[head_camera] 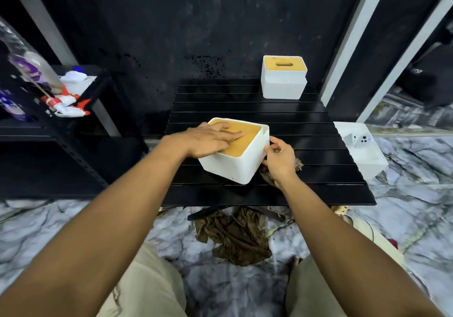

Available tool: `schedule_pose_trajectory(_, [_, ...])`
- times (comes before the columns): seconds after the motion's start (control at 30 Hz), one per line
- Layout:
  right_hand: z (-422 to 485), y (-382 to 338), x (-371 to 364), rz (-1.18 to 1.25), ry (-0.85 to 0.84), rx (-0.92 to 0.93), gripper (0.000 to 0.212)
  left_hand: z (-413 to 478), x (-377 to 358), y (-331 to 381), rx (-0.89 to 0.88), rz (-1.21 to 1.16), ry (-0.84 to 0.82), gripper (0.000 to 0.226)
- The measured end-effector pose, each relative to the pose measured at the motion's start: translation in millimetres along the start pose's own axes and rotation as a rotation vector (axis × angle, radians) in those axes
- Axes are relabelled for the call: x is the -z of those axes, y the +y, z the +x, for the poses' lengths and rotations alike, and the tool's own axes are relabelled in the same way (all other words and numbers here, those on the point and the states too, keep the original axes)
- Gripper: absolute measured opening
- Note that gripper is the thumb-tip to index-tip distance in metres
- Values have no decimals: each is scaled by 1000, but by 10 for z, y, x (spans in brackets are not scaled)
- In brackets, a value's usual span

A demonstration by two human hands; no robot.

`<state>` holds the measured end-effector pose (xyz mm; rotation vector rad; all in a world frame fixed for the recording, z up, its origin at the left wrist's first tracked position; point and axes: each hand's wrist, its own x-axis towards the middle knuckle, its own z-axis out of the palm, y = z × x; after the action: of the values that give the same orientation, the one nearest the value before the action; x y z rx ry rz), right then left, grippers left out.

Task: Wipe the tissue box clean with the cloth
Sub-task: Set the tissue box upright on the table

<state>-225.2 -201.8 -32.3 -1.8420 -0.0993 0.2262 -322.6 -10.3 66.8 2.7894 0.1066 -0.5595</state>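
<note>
At the frame's center, the white tissue box (228,169) with its tan lid sat on the black slatted bench (318,125), the left hand (210,140) pressing flat with straight fingers on the lid while the right hand (279,157), fingers curled, gripped the brown cloth (268,175) at the box's right side.

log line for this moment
left hand: flat on tissue box lid | right hand: holds cloth at box's right side | phase: side wipe
</note>
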Motion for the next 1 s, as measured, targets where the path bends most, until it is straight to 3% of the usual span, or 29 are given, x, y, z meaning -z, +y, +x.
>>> schedule_pose_trajectory(0.1, [-54,-14,73,-150,-89,67,35,30,33,-13,-27,187,-66,56])
schedule_pose_trajectory(0.2, [-140,51,147,-332,-133,257,37,28,-13,3,-33,321,-66,62])
schedule_pose_trajectory(0.27, [-149,174,173,-564,-85,382,40,18,-18,-3,-39,337,-63,67])
schedule_pose_trajectory(0.33, [-148,343,238,-849,-133,384,52,6,-7,-26,-60,357,-57,70])
schedule_pose_trajectory(0.43, [-183,550,351,-1079,-199,417,61,-5,-35,-59,-62,360,37,69])
schedule_pose_trajectory(0.6, [-288,566,291,-1165,-53,556,45,5,-181,89,16,530,215,70])
schedule_pose_trajectory(0.7, [-310,518,296,-985,-9,525,38,52,-139,142,80,463,289,65])
schedule_pose_trajectory(0.83, [-578,304,241,-206,181,289,47,80,-151,-181,26,271,330,57])
schedule_pose_trajectory(0.9, [-752,148,72,-9,124,189,61,98,-311,-283,-29,161,313,52])
schedule_pose_trajectory(1.0, [-1048,8,-371,125,-28,135,64,182,-488,-240,-21,97,327,45])
